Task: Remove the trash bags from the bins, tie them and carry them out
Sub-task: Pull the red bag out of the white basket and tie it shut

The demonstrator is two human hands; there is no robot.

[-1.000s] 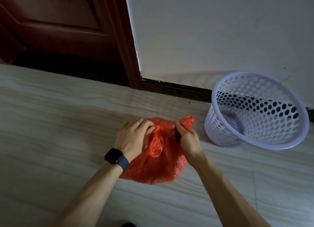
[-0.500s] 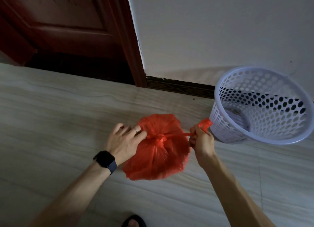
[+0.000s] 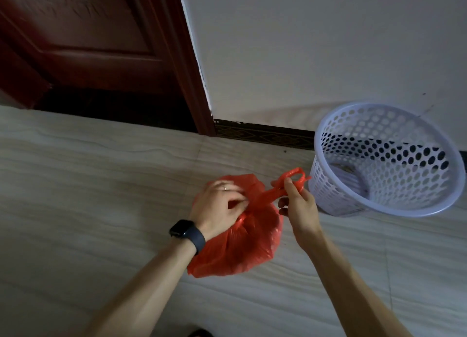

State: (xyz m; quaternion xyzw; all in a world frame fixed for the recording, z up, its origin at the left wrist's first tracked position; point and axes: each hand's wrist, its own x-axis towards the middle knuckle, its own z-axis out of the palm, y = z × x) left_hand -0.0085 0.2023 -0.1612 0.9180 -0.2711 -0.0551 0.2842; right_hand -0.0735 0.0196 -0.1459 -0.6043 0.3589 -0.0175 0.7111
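A full red trash bag [image 3: 242,245] sits on the pale floor at the middle of the head view, its neck gathered into a knot. My left hand [image 3: 218,206], with a dark watch on the wrist, pinches the bag at the knot from the left. My right hand [image 3: 297,205] grips the bag's red handle loop [image 3: 293,178] and holds it stretched up and to the right. A white perforated bin [image 3: 386,159] stands just right of the bag, tilted toward me, with no bag in it.
A dark red wooden door [image 3: 83,38] and its frame [image 3: 194,84] fill the upper left. A white wall [image 3: 316,46] with a dark patterned skirting [image 3: 262,133] runs behind the bin. Pale tiled floor [image 3: 88,185] spreads to the left and front.
Both hands pulled the handles apart and tightened the knot. Now my left hand has come back onto the knot, and my right hand holds the handle loop raised to the right.
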